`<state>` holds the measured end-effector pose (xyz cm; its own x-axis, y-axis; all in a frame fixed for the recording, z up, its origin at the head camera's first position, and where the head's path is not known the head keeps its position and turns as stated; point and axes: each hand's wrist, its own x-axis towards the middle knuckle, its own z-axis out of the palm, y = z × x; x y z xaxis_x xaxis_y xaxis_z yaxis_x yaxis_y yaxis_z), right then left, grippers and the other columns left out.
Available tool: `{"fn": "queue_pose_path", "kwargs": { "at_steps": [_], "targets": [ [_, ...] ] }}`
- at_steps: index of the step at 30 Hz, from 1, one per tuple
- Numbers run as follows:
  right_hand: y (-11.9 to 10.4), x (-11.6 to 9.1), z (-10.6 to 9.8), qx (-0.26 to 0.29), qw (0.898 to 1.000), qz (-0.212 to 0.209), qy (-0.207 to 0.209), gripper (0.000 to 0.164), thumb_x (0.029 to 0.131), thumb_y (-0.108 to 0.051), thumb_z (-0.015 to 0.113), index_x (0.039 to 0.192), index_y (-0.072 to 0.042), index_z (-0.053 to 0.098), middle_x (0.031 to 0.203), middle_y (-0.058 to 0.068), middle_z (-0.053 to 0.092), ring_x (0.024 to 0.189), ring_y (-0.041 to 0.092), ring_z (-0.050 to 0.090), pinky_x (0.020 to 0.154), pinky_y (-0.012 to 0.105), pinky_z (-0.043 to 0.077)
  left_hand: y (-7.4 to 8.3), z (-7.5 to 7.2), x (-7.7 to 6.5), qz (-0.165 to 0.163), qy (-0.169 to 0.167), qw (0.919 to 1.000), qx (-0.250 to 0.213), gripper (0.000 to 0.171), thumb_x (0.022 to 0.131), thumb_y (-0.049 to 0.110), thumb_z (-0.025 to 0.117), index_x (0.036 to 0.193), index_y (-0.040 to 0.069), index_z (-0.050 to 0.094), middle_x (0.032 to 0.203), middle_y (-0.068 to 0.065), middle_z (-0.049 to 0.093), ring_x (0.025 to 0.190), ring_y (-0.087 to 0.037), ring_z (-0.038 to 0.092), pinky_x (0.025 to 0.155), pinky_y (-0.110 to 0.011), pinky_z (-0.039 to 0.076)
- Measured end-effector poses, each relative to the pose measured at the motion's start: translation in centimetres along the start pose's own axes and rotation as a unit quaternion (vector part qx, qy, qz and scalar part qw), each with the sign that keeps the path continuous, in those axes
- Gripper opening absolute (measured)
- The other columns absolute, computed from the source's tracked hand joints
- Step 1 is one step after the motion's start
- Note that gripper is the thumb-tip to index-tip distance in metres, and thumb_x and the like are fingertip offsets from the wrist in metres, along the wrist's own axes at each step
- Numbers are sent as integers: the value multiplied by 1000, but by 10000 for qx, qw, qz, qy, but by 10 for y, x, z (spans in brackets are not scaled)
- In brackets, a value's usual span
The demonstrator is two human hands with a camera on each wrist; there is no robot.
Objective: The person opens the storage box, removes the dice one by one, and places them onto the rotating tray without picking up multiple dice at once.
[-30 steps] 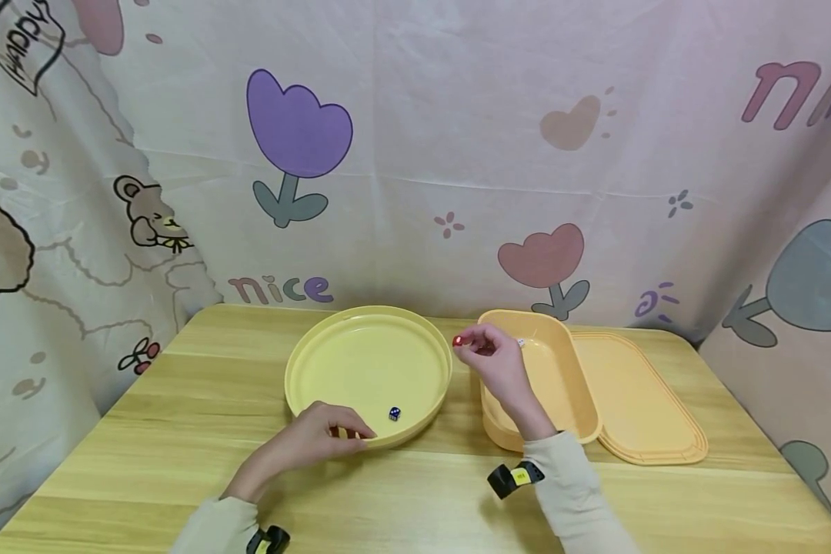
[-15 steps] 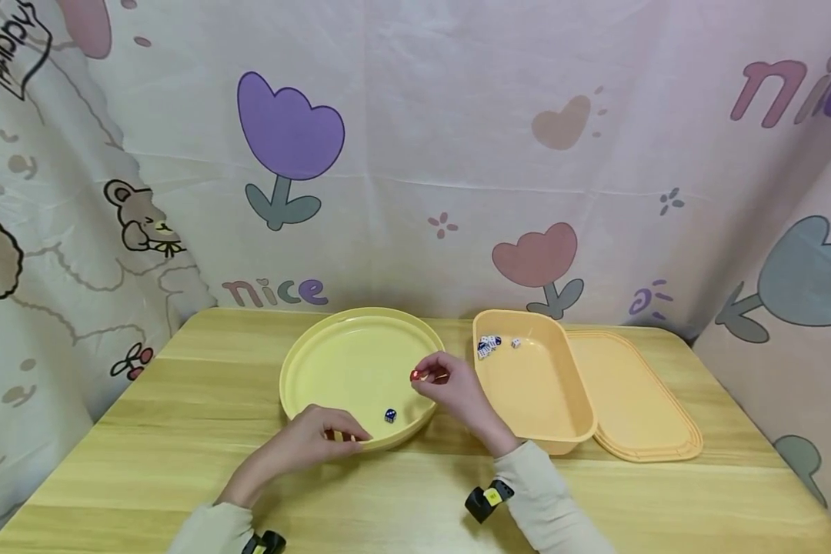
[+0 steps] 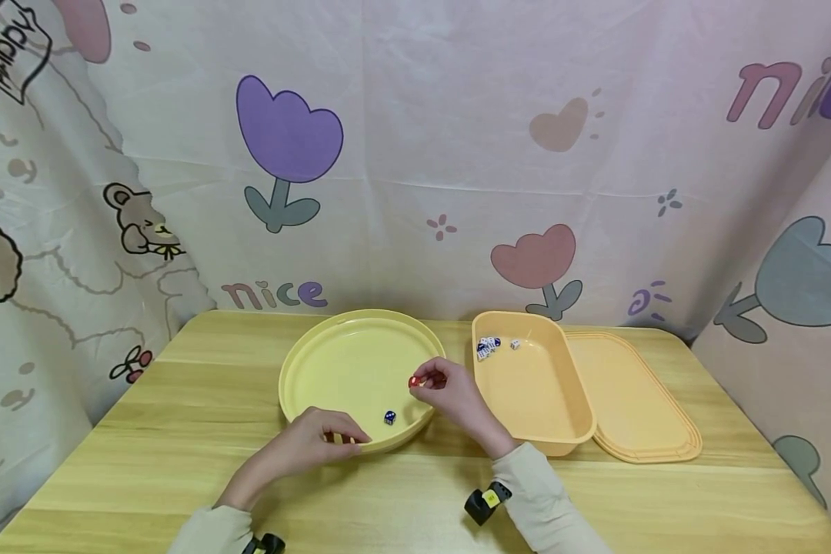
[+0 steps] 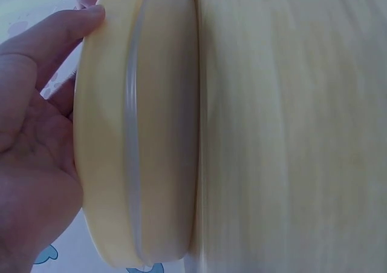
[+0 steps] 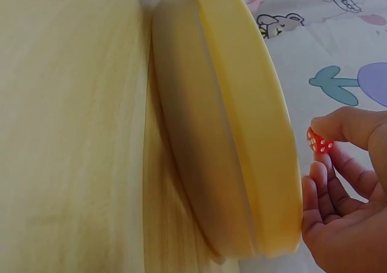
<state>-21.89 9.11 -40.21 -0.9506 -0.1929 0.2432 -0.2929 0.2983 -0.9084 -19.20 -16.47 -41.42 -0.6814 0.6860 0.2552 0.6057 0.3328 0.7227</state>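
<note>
A red die (image 3: 415, 382) with white dots is pinched between the thumb and fingers of my right hand (image 3: 455, 394). That hand is over the right side of a round yellow tray (image 3: 349, 365), and the right wrist view shows the die (image 5: 320, 141) just above the rim. A dark blue die (image 3: 390, 417) lies inside the tray near its front edge. My left hand (image 3: 312, 444) holds the tray's front-left rim, thumb against the outer wall in the left wrist view. Its other fingers are partly hidden behind the rim.
Right of the tray stands an orange rectangular box (image 3: 536, 392). White and blue dice (image 3: 487, 348) cluster at its far left corner, with a single white die (image 3: 515, 344) beside them. A flat orange lid (image 3: 640, 400) lies against the box's right side. Patterned cloth (image 3: 402, 138) hangs behind the table.
My right hand has moved left from the orange box to over the tray with the red die, then dipped slightly. The left hand has stayed at the rim.
</note>
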Motion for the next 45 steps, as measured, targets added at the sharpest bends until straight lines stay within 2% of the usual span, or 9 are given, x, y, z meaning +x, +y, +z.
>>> {"fn": "queue_pose_path", "kwargs": {
  "at_steps": [8,14,25,29,35,39,45],
  "targets": [
    [3,-1,1,-235,9996,-176,59,18,84,1,69,100,7,64,85,7,63,77,14,57,73,25,49,-1,1,-1,-92,-3,10000,11,11,89,13,70,96,11,77,92,9,70,74,0,55,61,-23,46],
    [3,-1,0,-234,9996,-122,55,14,88,-1,65,100,6,65,83,5,63,76,15,59,70,25,49,0,0,-1,-126,3,9999,-3,11,89,14,70,96,11,77,92,9,70,73,-1,55,61,-23,46],
    [0,-1,-1,-381,9993,-41,43,13,91,-3,62,102,4,66,87,4,63,80,15,58,73,26,49,-1,0,0,106,61,9999,0,10,88,12,70,96,10,76,91,8,70,73,1,55,60,-23,47],
    [-2,-1,-3,-456,9987,-117,187,12,93,-5,62,102,1,67,91,5,64,84,16,58,76,28,50,-1,1,0,96,61,9999,11,10,88,11,70,96,10,76,91,8,70,73,0,55,60,-23,47],
    [-19,-3,-14,-275,9988,-30,413,12,92,-3,63,102,0,68,96,7,66,88,19,61,81,33,51,0,2,-1,20,16,10000,-58,10,89,13,70,97,10,76,93,7,70,76,-1,57,62,-23,48],
    [-32,0,-26,-526,9984,-20,217,13,91,-3,63,103,0,68,96,7,67,89,19,63,83,34,51,0,3,-1,-22,42,10000,-67,10,88,12,70,96,10,76,92,7,70,75,-1,57,62,-23,48],
    [-46,20,-52,-1016,9947,-163,52,17,91,-6,63,106,2,67,99,10,68,94,25,63,82,37,51,0,1,-2,-130,32,9999,-36,10,89,13,70,97,11,76,92,8,70,75,-1,56,62,-23,47]
  ]
}}
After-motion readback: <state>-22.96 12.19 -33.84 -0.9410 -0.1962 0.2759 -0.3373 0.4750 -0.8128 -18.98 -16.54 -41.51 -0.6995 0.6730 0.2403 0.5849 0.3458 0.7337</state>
